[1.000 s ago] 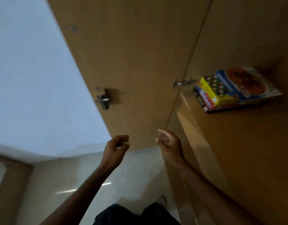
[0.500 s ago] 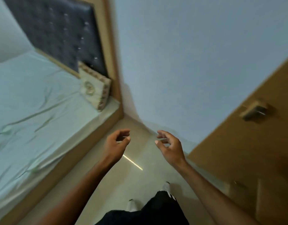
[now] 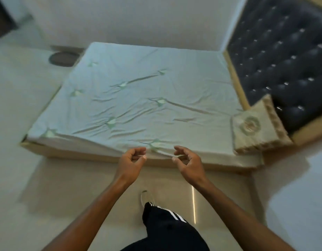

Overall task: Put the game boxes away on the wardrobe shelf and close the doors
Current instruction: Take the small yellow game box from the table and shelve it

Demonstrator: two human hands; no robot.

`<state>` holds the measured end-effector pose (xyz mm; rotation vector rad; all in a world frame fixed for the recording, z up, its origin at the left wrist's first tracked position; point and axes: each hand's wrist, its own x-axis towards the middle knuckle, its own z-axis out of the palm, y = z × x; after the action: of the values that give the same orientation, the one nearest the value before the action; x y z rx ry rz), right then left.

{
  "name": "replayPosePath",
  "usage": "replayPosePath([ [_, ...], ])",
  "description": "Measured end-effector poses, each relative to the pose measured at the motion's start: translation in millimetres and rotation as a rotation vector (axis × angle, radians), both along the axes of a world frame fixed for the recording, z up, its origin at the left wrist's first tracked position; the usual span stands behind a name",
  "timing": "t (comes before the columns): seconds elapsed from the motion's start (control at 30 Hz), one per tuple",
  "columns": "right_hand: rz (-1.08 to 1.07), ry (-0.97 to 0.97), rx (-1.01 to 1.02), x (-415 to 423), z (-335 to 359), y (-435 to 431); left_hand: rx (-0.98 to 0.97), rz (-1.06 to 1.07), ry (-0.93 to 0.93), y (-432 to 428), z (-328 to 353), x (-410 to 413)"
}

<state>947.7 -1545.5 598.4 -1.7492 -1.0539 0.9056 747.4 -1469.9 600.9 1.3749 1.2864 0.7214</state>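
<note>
Both hands [image 3: 157,162] hang loosely curled and empty above the bed [image 3: 142,98] edge

Bed [image 3: 138,98]: wrinkled sheet, cushion [image 3: 254,127] by headboard.

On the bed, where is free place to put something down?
Nearly all of the bed sheet is bare, from the foot end to the dark headboard. Only the near corner by the headboard is taken, by a cushion. Both the left hand and the right hand are empty.
</note>
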Motion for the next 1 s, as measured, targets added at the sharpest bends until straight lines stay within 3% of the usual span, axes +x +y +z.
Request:
replayPosePath([
  [0.23, 0.453, -0.031, -0.012, -122.8, 10.5, 197.1, 0.021, 0.446, 0.026, 100.6, 8.8, -137.8],
  [0.37, 0.699, -0.048, 0.002, -209.2, 13.3, 269.8, 0.01, 0.729, -0.007, 122.2, 9.0, -213.3],
  [0.63, 1.058, -0.085, 0.037, -413.2, 0.7, 381.9, 0.047, 1.047, 0.047, 169.4, -5.3, -383.8],
  [1.0, 1.229, -0.019, 0.083, -714.8, 24.1, 497.1, 0.084, 1.292, 0.048, 258.3, 13.6, -655.3],
])
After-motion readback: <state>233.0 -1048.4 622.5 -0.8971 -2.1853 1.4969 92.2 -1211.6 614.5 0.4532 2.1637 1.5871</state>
